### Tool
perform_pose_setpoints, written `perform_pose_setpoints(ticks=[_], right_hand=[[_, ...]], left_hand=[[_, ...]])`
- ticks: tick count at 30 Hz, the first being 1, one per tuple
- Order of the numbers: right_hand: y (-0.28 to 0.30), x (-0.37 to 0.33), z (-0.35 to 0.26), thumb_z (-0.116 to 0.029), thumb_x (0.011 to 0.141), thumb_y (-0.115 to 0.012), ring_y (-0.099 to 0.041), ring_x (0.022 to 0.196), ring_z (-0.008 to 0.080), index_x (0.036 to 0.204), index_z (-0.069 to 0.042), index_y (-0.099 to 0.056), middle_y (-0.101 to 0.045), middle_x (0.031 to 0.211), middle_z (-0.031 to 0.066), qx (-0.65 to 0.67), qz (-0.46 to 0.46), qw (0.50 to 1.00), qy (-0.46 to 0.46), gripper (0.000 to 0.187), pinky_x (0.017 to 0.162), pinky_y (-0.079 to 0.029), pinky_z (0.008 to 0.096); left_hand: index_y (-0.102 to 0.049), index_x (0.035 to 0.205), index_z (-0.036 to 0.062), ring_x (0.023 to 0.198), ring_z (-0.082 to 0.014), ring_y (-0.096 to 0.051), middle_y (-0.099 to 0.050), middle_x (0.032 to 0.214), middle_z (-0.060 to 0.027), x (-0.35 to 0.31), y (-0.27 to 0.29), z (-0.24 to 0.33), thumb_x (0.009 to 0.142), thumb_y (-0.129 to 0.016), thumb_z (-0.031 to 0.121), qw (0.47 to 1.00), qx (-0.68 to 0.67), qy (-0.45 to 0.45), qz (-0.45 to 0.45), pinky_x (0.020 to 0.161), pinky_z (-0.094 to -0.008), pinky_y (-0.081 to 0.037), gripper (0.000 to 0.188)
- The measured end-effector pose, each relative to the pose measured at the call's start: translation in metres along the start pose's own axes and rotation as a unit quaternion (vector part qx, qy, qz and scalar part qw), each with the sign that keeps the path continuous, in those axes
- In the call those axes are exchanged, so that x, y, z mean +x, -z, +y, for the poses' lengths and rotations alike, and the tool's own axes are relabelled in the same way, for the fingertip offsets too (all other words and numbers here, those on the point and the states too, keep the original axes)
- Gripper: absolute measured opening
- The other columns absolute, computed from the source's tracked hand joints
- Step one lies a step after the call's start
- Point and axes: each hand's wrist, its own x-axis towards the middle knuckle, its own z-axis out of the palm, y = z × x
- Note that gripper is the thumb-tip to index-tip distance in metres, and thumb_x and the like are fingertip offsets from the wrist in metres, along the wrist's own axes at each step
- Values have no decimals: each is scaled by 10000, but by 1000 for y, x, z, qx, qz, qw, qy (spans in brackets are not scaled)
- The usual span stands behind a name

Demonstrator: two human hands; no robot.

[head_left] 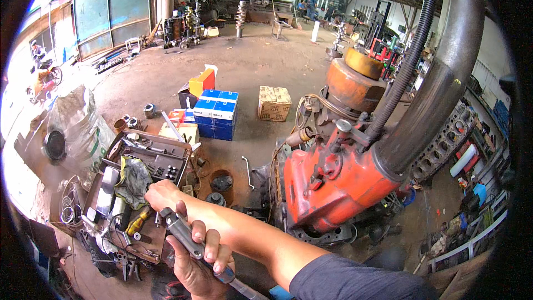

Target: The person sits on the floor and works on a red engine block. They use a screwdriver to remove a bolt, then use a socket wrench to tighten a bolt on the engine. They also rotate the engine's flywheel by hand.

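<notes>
My left hand (202,266), palm up at the bottom centre, wraps its fingers round a long-handled socket wrench (182,233). The wrench has a grey metal head, a blue band and a metal shaft that runs out of the lower edge. My right arm crosses above it from the lower right. At its end my right hand (164,193) is closed at the edge of a dirty grey-and-yellow cloth (133,182); its fingertips are partly hidden. The cloth lies over an open metal toolbox (180,147) with sockets and hand tools. A yellow-handled tool (139,221) lies just below the cloth.
A red engine block (333,183) with a thick black pipe (438,89) stands close on the right. Beyond the toolbox sit blue boxes (216,114) and a brown carton (273,104). A plastic sack (80,128) stands at left. People (311,5) are far off.
</notes>
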Motion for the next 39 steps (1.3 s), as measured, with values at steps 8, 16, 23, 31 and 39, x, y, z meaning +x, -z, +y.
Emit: perform_pose_setpoints(ticks=[8,16,23,31,39], right_hand=[[-12,24,7,-223,733,-693,-717,891,242,900,-161,-761,-742,931,45,-78,-62,995,9,191,674,-580,414],[-7,-11,4,-153,815,-590,-706,803,283,893,-97,-687,-697,789,103,-42,26,997,61,137,658,-562,403],[-70,7,28,-127,828,-566,-680,816,303,934,-43,-598,-617,914,136,75,128,978,145,139,662,-564,406],[-19,-23,6,-138,815,-567,-683,740,293,858,-53,-603,-660,739,102,-44,114,982,145,102,632,-557,409],[-4,-30,4,-159,865,-525,-661,775,312,996,-75,-552,-612,848,139,-26,72,985,152,158,649,-539,424]], left_hand=[[-315,1481,105,700,-151,-456,-536,1005,-58,1,-2,-5,1017,-469,390,1000,-9,8,8,533,-257,-430,566],[-230,1507,142,645,-134,-436,-476,927,-60,0,5,-10,1025,-422,418,992,-34,-70,95,473,-259,-433,587],[-225,1505,134,641,-132,-442,-478,912,-60,1,7,-9,1023,-429,418,991,-29,-54,118,463,-253,-436,596],[-228,1501,135,621,-126,-447,-485,907,-52,4,7,-11,1019,-431,431,993,6,-61,103,452,-248,-432,601],[-229,1501,137,612,-117,-444,-484,896,-46,4,6,-11,1021,-424,435,991,9,-60,122,440,-238,-429,598]])
